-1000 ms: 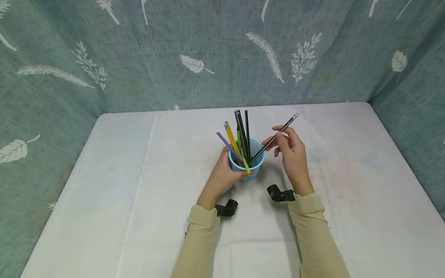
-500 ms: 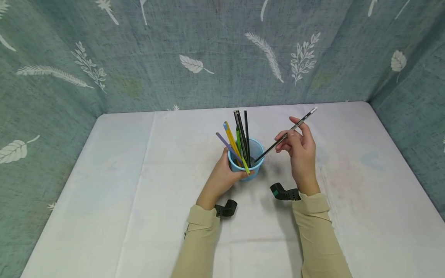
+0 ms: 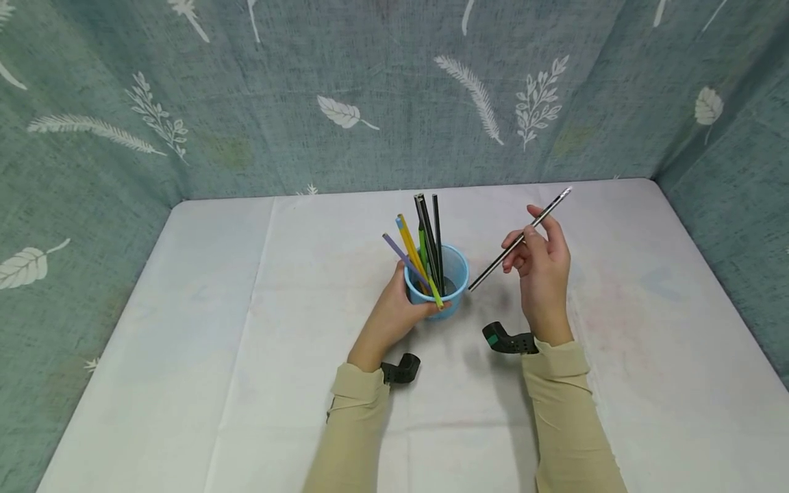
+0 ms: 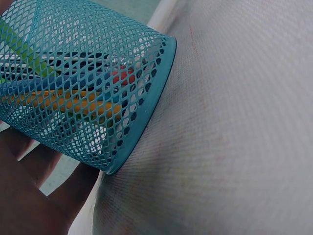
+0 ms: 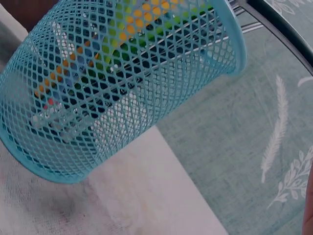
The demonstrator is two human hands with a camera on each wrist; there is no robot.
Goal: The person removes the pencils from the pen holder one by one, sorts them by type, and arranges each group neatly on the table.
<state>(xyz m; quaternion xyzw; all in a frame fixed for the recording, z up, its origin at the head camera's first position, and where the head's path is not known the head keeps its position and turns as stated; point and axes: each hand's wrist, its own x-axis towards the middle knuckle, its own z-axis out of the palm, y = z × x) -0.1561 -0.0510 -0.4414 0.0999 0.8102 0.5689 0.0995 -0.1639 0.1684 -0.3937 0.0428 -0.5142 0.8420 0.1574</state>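
In the head view, my left hand (image 3: 394,309) grips a light-blue pencil cup (image 3: 456,260) from its left side, thumb across the front. Its mesh wall (image 4: 98,88) shows in the left wrist view. Several pencils lean inside: black ones (image 3: 431,239), yellow (image 3: 411,248), green and a purple one (image 3: 401,253). Right of the cup, my right hand (image 3: 542,270) pinches a black-and-silver pencil (image 3: 493,266), held slanted with its lower end just outside the cup's rim. In the right wrist view this pencil (image 5: 286,30) crosses the top right corner, past the mesh cup (image 5: 146,98).
A white cloth (image 3: 296,329) covers the table around the cup. Behind it and at both sides hangs a grey-green curtain (image 3: 394,157) with white leaf prints. Black wrist cameras (image 3: 402,370) sit at both cuffs.
My right hand has moved right and slightly away from me, drawing the black-and-silver pencil out of the cup. The left hand and cup have stayed in place.
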